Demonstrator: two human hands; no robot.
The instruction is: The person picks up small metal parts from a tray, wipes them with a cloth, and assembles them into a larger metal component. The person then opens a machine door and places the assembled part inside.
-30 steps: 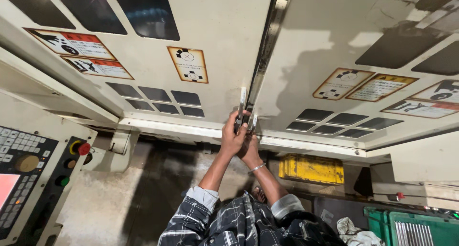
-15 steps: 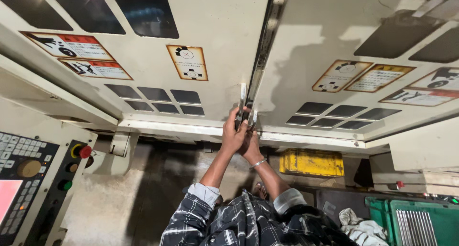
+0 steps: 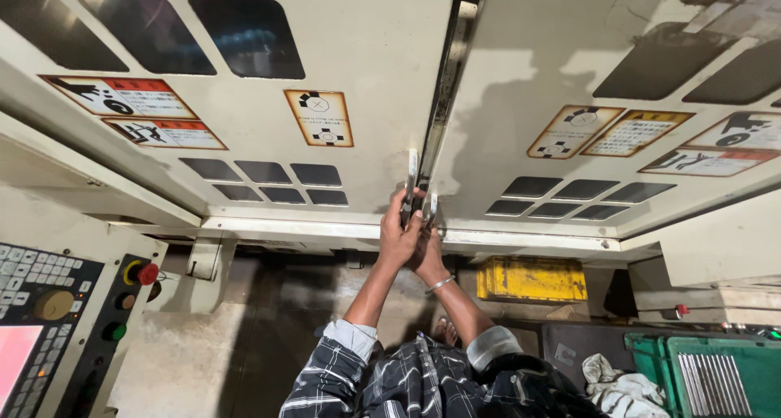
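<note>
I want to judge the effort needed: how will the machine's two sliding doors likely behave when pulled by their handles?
Probably heavy and stiff: the doors are wide painted metal panels with windows. They should slide along the rail, not tip. The slim metal handles may be slippery; the left hand and right hand grip them together.

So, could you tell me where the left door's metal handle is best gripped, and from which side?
Grip the left door handle around its straight vertical bar, coming from in front with fingers wrapped behind it. It stands off the panel beside the centre seam, which leaves room for fingers. The left hand already holds its lower end that way; the right hand sits at the neighbouring right door handle.
</note>
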